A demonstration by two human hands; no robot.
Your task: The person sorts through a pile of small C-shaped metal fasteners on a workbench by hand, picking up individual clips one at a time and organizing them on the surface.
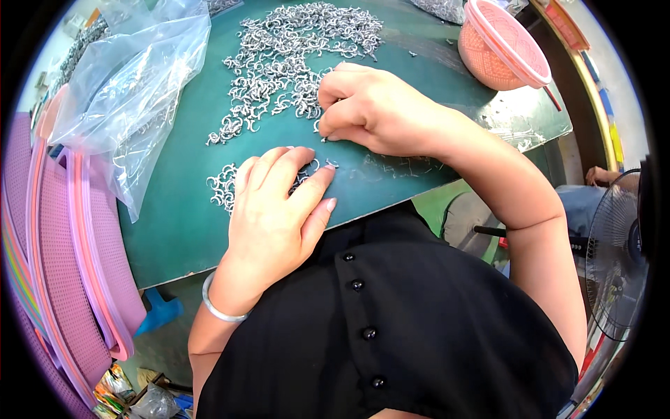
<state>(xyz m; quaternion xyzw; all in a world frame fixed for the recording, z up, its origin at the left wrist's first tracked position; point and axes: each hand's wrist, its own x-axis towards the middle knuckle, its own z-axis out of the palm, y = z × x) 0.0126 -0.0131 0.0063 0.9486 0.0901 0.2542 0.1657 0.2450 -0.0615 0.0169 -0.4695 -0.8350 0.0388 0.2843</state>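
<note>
Small curved silver metal pieces (307, 24), hook-like in shape, lie in a broad loose pile on the green tabletop (188, 244). My right hand (377, 108) is at the pile's near right edge, fingers curled and pressed together; a bit of one small curved metal piece shows at the fingertips. Closer to me, my left hand (269, 209) rests palm down with fingers spread, a silver bangle (222, 311) round its wrist. A smaller heap of the same pieces (222, 187) sticks out beside and between its fingers. What lies beneath the palm is hidden.
A clear plastic bag (139, 91) covers the table's left side, next to stacked purple baskets (112, 258). At the far right stands a pink woven basket (492, 52). A fan (618, 251) and another person's hand (600, 176) are beyond my right arm.
</note>
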